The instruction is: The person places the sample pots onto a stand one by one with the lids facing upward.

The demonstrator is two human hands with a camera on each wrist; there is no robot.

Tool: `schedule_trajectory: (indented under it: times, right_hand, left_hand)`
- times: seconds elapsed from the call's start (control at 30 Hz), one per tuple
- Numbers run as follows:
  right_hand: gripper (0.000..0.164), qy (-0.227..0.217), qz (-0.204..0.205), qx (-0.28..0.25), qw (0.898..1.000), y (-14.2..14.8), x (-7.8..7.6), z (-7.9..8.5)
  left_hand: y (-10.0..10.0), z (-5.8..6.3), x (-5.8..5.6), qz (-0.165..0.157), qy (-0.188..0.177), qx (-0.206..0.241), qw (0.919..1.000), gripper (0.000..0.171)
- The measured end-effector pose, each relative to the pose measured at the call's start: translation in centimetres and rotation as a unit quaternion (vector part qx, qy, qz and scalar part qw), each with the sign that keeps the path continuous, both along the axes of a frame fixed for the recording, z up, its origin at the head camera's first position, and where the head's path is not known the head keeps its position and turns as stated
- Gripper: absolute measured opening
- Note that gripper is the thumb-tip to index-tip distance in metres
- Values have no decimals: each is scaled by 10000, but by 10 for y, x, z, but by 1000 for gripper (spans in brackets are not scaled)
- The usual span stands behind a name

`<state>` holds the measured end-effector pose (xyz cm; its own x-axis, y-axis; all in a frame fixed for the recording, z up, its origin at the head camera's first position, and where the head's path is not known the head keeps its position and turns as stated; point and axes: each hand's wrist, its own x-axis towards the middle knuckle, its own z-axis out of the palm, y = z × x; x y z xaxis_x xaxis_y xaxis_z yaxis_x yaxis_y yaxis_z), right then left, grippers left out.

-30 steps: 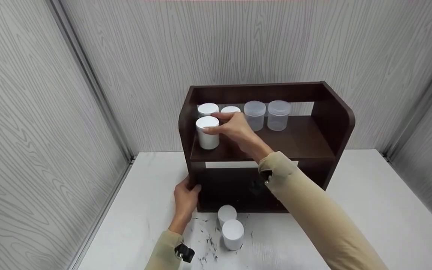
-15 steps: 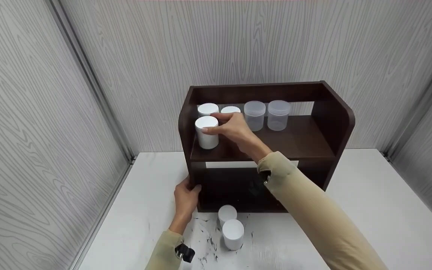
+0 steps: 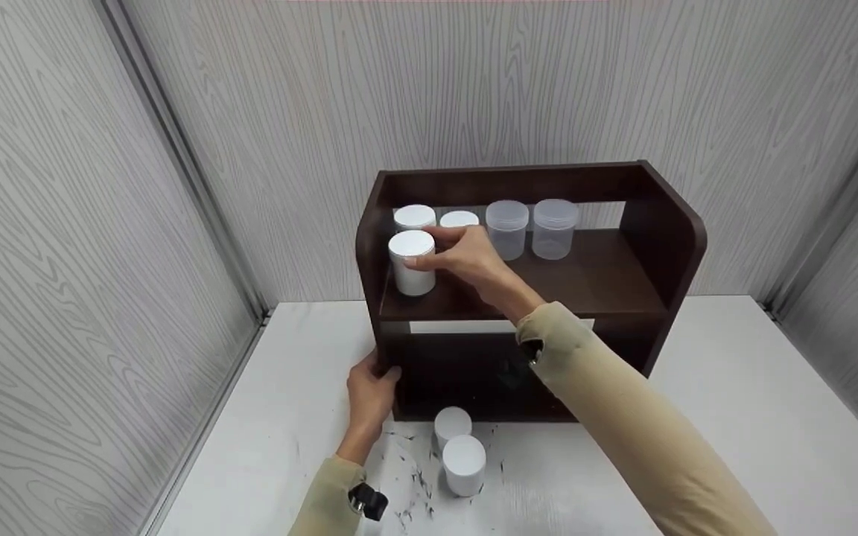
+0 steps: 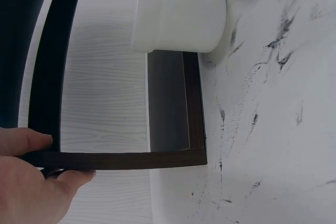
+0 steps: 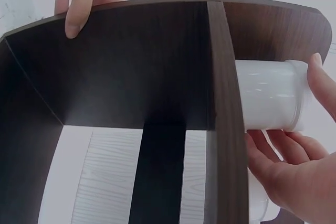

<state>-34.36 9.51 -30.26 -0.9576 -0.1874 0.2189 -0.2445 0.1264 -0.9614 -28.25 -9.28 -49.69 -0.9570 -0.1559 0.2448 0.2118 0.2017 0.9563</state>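
Observation:
My right hand (image 3: 477, 260) pinches a white lidded jar (image 3: 414, 277) between thumb and fingers, at the front left of the upper shelf. In the right wrist view this jar (image 5: 268, 95) stands with its base against the shelf board (image 5: 226, 119). Lower down, my left hand (image 3: 371, 391) grips the left side panel of the dark brown shelf unit (image 3: 585, 279); in the left wrist view, thumb and fingers lie on either side of the panel edge (image 4: 131, 160). Behind the held jar are two more white jars, one at the left corner (image 3: 414, 214), the other (image 3: 459, 217) partly hidden by my right hand.
Two translucent jars (image 3: 506, 231) stand along the back of the upper shelf, right of the white ones. Two white jars (image 3: 464, 465) stand on the white table before the unit's lower opening. Dark scuff marks cover the tabletop (image 4: 257, 119) there.

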Motion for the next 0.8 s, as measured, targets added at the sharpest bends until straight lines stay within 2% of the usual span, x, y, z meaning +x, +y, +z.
schedule_trajectory:
  times: [0.27,0.43,0.6,0.8]
  right_hand:
    - [67,-85,-32,71,9999,15,7,-3]
    - [67,-266,237,-435,9984,25,17,-4]
    - [69,-256,212,-771,9965,36,33,-6]
    - [68,-13,85,-1060,9943,50,63,-11]
  left_hand:
    - [1,0,0,89,6,-35,10000,47]
    - [-1,0,-1,64,-2,-19,10000,46]
    - [-2,1,-2,-46,-44,24,10000,50]
    - [-3,0,-2,33,5,50,10000,48]
